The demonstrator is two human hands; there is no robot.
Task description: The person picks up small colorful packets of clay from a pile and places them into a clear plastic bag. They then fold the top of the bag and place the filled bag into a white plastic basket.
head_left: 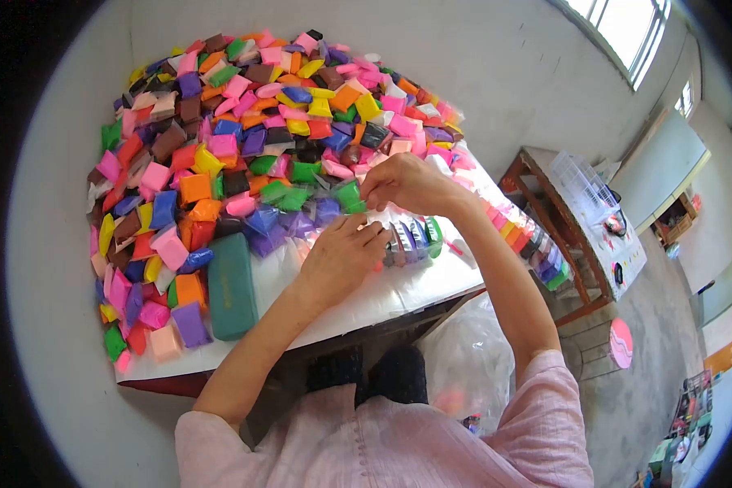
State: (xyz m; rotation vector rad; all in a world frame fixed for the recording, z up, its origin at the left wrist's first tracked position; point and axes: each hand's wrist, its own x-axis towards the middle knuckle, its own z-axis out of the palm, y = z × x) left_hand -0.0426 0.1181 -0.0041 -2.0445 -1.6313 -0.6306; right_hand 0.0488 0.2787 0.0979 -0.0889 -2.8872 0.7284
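My left hand [342, 254] is closed, its fingers curled against the left end of a clear plastic bag with a row of small coloured packets [415, 240] in it. Black, purple and green packets show through the film. Above it, my right hand [407, 184] bends down with thumb and fingers pinched together at the bag's upper left edge. What lies right between the fingertips is mostly hidden. Beyond both hands spreads a big heap of soft, wrapped colour packets [195, 189]. A dark green oblong box [232, 286] lies left of my left forearm.
The white tabletop [317, 319] ends just before my body. At its right side lies another row of coloured packets [529, 244]. A clear plastic sack [472, 350] hangs below the edge. Farther right are a pink-topped stool [620, 342] and a side table with a white wire basket [584, 189].
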